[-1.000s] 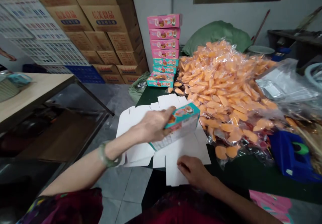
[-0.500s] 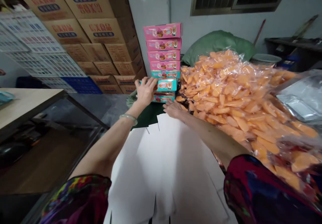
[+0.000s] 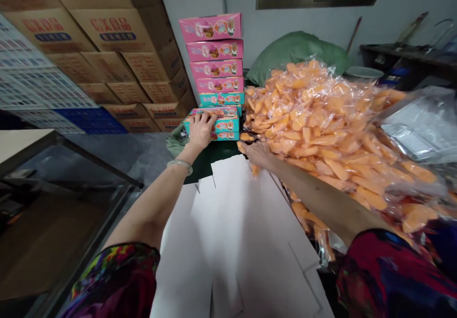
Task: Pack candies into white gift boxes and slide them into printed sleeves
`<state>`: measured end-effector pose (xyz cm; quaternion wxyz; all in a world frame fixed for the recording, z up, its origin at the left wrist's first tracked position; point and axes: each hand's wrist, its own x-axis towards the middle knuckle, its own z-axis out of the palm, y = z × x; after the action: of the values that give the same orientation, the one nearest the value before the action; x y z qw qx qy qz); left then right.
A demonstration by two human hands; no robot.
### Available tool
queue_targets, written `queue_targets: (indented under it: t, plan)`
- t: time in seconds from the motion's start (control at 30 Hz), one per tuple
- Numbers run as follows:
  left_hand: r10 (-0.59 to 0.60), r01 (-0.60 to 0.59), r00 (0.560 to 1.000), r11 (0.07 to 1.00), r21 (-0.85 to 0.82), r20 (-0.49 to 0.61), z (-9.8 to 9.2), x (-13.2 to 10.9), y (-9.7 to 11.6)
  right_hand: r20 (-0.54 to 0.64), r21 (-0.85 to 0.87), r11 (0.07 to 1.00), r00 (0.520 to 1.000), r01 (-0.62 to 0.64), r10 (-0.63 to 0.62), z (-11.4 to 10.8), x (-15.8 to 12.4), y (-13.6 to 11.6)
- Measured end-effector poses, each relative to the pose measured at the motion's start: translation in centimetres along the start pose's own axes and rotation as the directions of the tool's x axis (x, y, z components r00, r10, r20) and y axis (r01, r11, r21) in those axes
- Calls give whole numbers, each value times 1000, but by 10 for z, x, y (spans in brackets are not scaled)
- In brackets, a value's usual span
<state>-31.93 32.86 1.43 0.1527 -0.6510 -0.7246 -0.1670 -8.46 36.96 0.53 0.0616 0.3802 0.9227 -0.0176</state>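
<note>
My left hand [image 3: 200,131] is on the upper teal box [image 3: 226,125] at the front of the stack, its fingers curled over the left part of the top. Orange-pink shows along that box's top. My right hand [image 3: 260,154] is low beside the heap, fingers closed around an orange piece in clear wrap [image 3: 254,170], partly hidden by the hand. Beneath my forearms lies a pile of white sheets [image 3: 232,213]. Behind the front teal boxes rises a column of pink boxes [image 3: 217,50] with teal ones below.
A large heap of clear-wrapped orange pieces [image 3: 310,123] fills the right side. Behind it slumps a green sack [image 3: 296,54]. Brown cartons [image 3: 114,27] are stacked at the back left. A table [image 3: 24,142] with a metal frame stands at the left.
The teal box under my left hand has come down and sits level. My right hand has moved right, away from the boxes, to the orange pieces. The view has shifted.
</note>
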Motion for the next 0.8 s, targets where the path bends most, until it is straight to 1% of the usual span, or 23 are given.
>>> queue_targets:
  t: [0.07, 0.17, 0.23, 0.33, 0.4, 0.43, 0.5, 0.6, 0.7, 0.8]
  plan:
    - [54, -54, 998, 998, -15, 13, -2, 4, -5, 13, 10, 999, 999, -40, 40, 0, -7, -1]
    - [76, -77, 997, 997, 32, 27, -3, 2, -4, 8, 19, 994, 994, -110, 110, -2, -10, -9]
    - [73, -74, 997, 994, 82, 14, 1, -3, 4, -59, 12, 991, 989, -136, 137, -1, -6, -19]
    - [69, -68, 998, 991, 113, -2, 14, -12, 15, -221, -41, 996, 973, -75, 65, 7, 9, -32]
    - [68, -69, 998, 992, 106, 9, 22, -14, 17, -260, -63, 996, 965, -59, 40, 14, 22, -35]
    - [70, -72, 997, 993, 99, 15, 26, -14, 15, -252, -58, 996, 967, -62, 46, 17, 28, -34]
    - [78, -79, 997, 994, 77, 17, 29, -11, 10, -195, -35, 996, 978, -78, 70, 20, 37, -31]
    - [97, -97, 995, 995, 33, 18, 29, -5, -3, -116, -79, 996, 993, -42, 33, 16, 42, -25]
    - [137, -137, 990, 991, -11, 25, 28, -2, -14, -112, -139, 990, 994, -17, 2, 9, 38, -16]
    - [175, -174, 984, 984, -48, 18, 30, -3, -22, -130, -164, 985, 991, -60, 39, 5, 29, -1]
